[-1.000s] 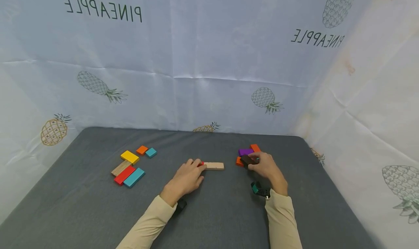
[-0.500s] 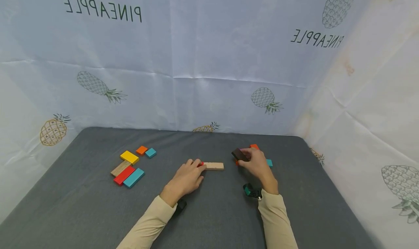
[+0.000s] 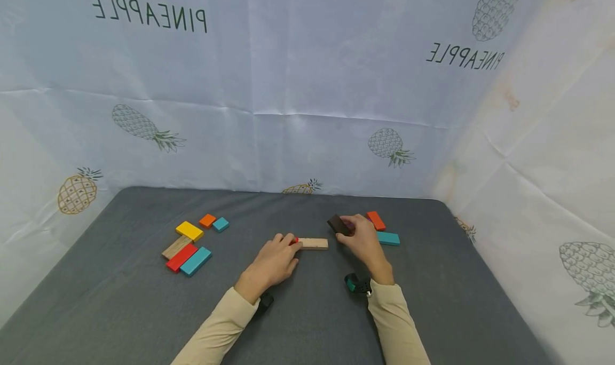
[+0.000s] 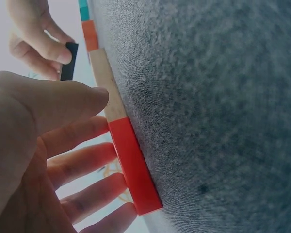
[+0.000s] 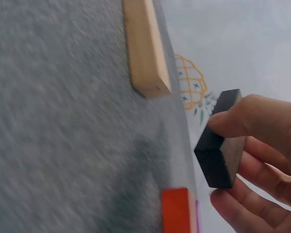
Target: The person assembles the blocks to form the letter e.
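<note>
My left hand (image 3: 271,263) rests at a red block (image 4: 136,170) and a plain wood block (image 3: 313,244) lying end to end on the table. In the left wrist view its fingers reach fairly straight to the red block's edge, and the thumb overlaps the wood block. From the head, that hand covers most of the red block. My right hand (image 3: 361,240) pinches a dark brown block (image 3: 339,224) between thumb and fingers, tilted above the table. In the right wrist view, an orange block (image 5: 177,208) lies below the brown one. A purple block (image 3: 369,222) is mostly behind the right hand.
Right of the right hand lie a teal block (image 3: 388,239) and an orange-red block (image 3: 376,221). On the left are a yellow block (image 3: 189,230), a brown wood block (image 3: 177,247), another red block (image 3: 182,258) and several teal and orange ones. A pineapple-print cloth (image 3: 269,151) hangs behind.
My right hand has moved left with the dark brown block, away from the teal block, which shows more fully now. The left hand stays in place.
</note>
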The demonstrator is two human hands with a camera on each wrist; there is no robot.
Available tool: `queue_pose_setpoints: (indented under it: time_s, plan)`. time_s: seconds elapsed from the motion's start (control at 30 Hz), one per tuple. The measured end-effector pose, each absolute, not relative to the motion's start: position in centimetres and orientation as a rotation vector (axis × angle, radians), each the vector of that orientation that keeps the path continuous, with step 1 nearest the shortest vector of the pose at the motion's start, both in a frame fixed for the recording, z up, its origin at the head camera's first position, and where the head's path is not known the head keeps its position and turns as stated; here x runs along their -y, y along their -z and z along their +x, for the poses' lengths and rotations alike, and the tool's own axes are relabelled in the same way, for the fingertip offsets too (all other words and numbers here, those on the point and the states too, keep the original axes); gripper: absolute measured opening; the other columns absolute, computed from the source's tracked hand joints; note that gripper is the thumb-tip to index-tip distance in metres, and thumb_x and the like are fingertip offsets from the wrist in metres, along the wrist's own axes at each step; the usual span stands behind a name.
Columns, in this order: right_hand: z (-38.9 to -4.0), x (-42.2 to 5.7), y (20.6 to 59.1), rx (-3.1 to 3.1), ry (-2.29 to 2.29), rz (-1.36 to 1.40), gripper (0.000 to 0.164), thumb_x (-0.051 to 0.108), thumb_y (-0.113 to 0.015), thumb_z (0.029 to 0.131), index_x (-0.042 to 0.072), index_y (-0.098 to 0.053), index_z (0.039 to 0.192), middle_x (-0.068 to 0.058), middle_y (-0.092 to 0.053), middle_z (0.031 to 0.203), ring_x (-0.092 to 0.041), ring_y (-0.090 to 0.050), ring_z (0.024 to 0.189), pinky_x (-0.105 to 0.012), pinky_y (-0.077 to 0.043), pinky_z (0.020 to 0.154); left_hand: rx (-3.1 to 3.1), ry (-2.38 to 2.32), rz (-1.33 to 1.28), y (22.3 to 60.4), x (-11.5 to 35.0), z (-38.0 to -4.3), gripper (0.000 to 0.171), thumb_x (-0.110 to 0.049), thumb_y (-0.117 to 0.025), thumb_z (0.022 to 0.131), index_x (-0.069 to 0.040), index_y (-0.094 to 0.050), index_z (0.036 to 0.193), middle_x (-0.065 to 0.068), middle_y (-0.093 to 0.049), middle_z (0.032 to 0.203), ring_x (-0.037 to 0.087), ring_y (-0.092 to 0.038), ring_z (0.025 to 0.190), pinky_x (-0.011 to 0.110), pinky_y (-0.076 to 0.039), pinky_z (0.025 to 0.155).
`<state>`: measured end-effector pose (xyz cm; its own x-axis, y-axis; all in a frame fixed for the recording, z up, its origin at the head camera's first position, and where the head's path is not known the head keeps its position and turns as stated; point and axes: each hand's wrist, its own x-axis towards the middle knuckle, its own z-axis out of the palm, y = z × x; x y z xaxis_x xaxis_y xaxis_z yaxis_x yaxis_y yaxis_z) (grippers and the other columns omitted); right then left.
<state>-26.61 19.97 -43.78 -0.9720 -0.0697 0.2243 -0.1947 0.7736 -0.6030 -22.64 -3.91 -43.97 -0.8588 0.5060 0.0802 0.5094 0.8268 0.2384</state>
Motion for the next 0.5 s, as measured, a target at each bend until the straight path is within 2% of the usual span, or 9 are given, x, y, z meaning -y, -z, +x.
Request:
queue_pose_setpoints:
  time_s: [0.5]
  plan:
    - [-26.5,-18.2,44.9,2.776,-0.916,0.221,0.031,0.010,-0.079,0.083,0.005,-0.073,0.114,-0.017,-0.068,0.110,-0.029,-0.066,0.097,-0.047,-0.057,0.085,2.987,0.346,-0.804,44.0,3.8,-22.5,0.038,-0.023,-0.067,0.095,-0.012,-0.063,0.131,0.010,-0.057,0.125,0.029,-0.054,0.110,0.046,-0.050,0.092]
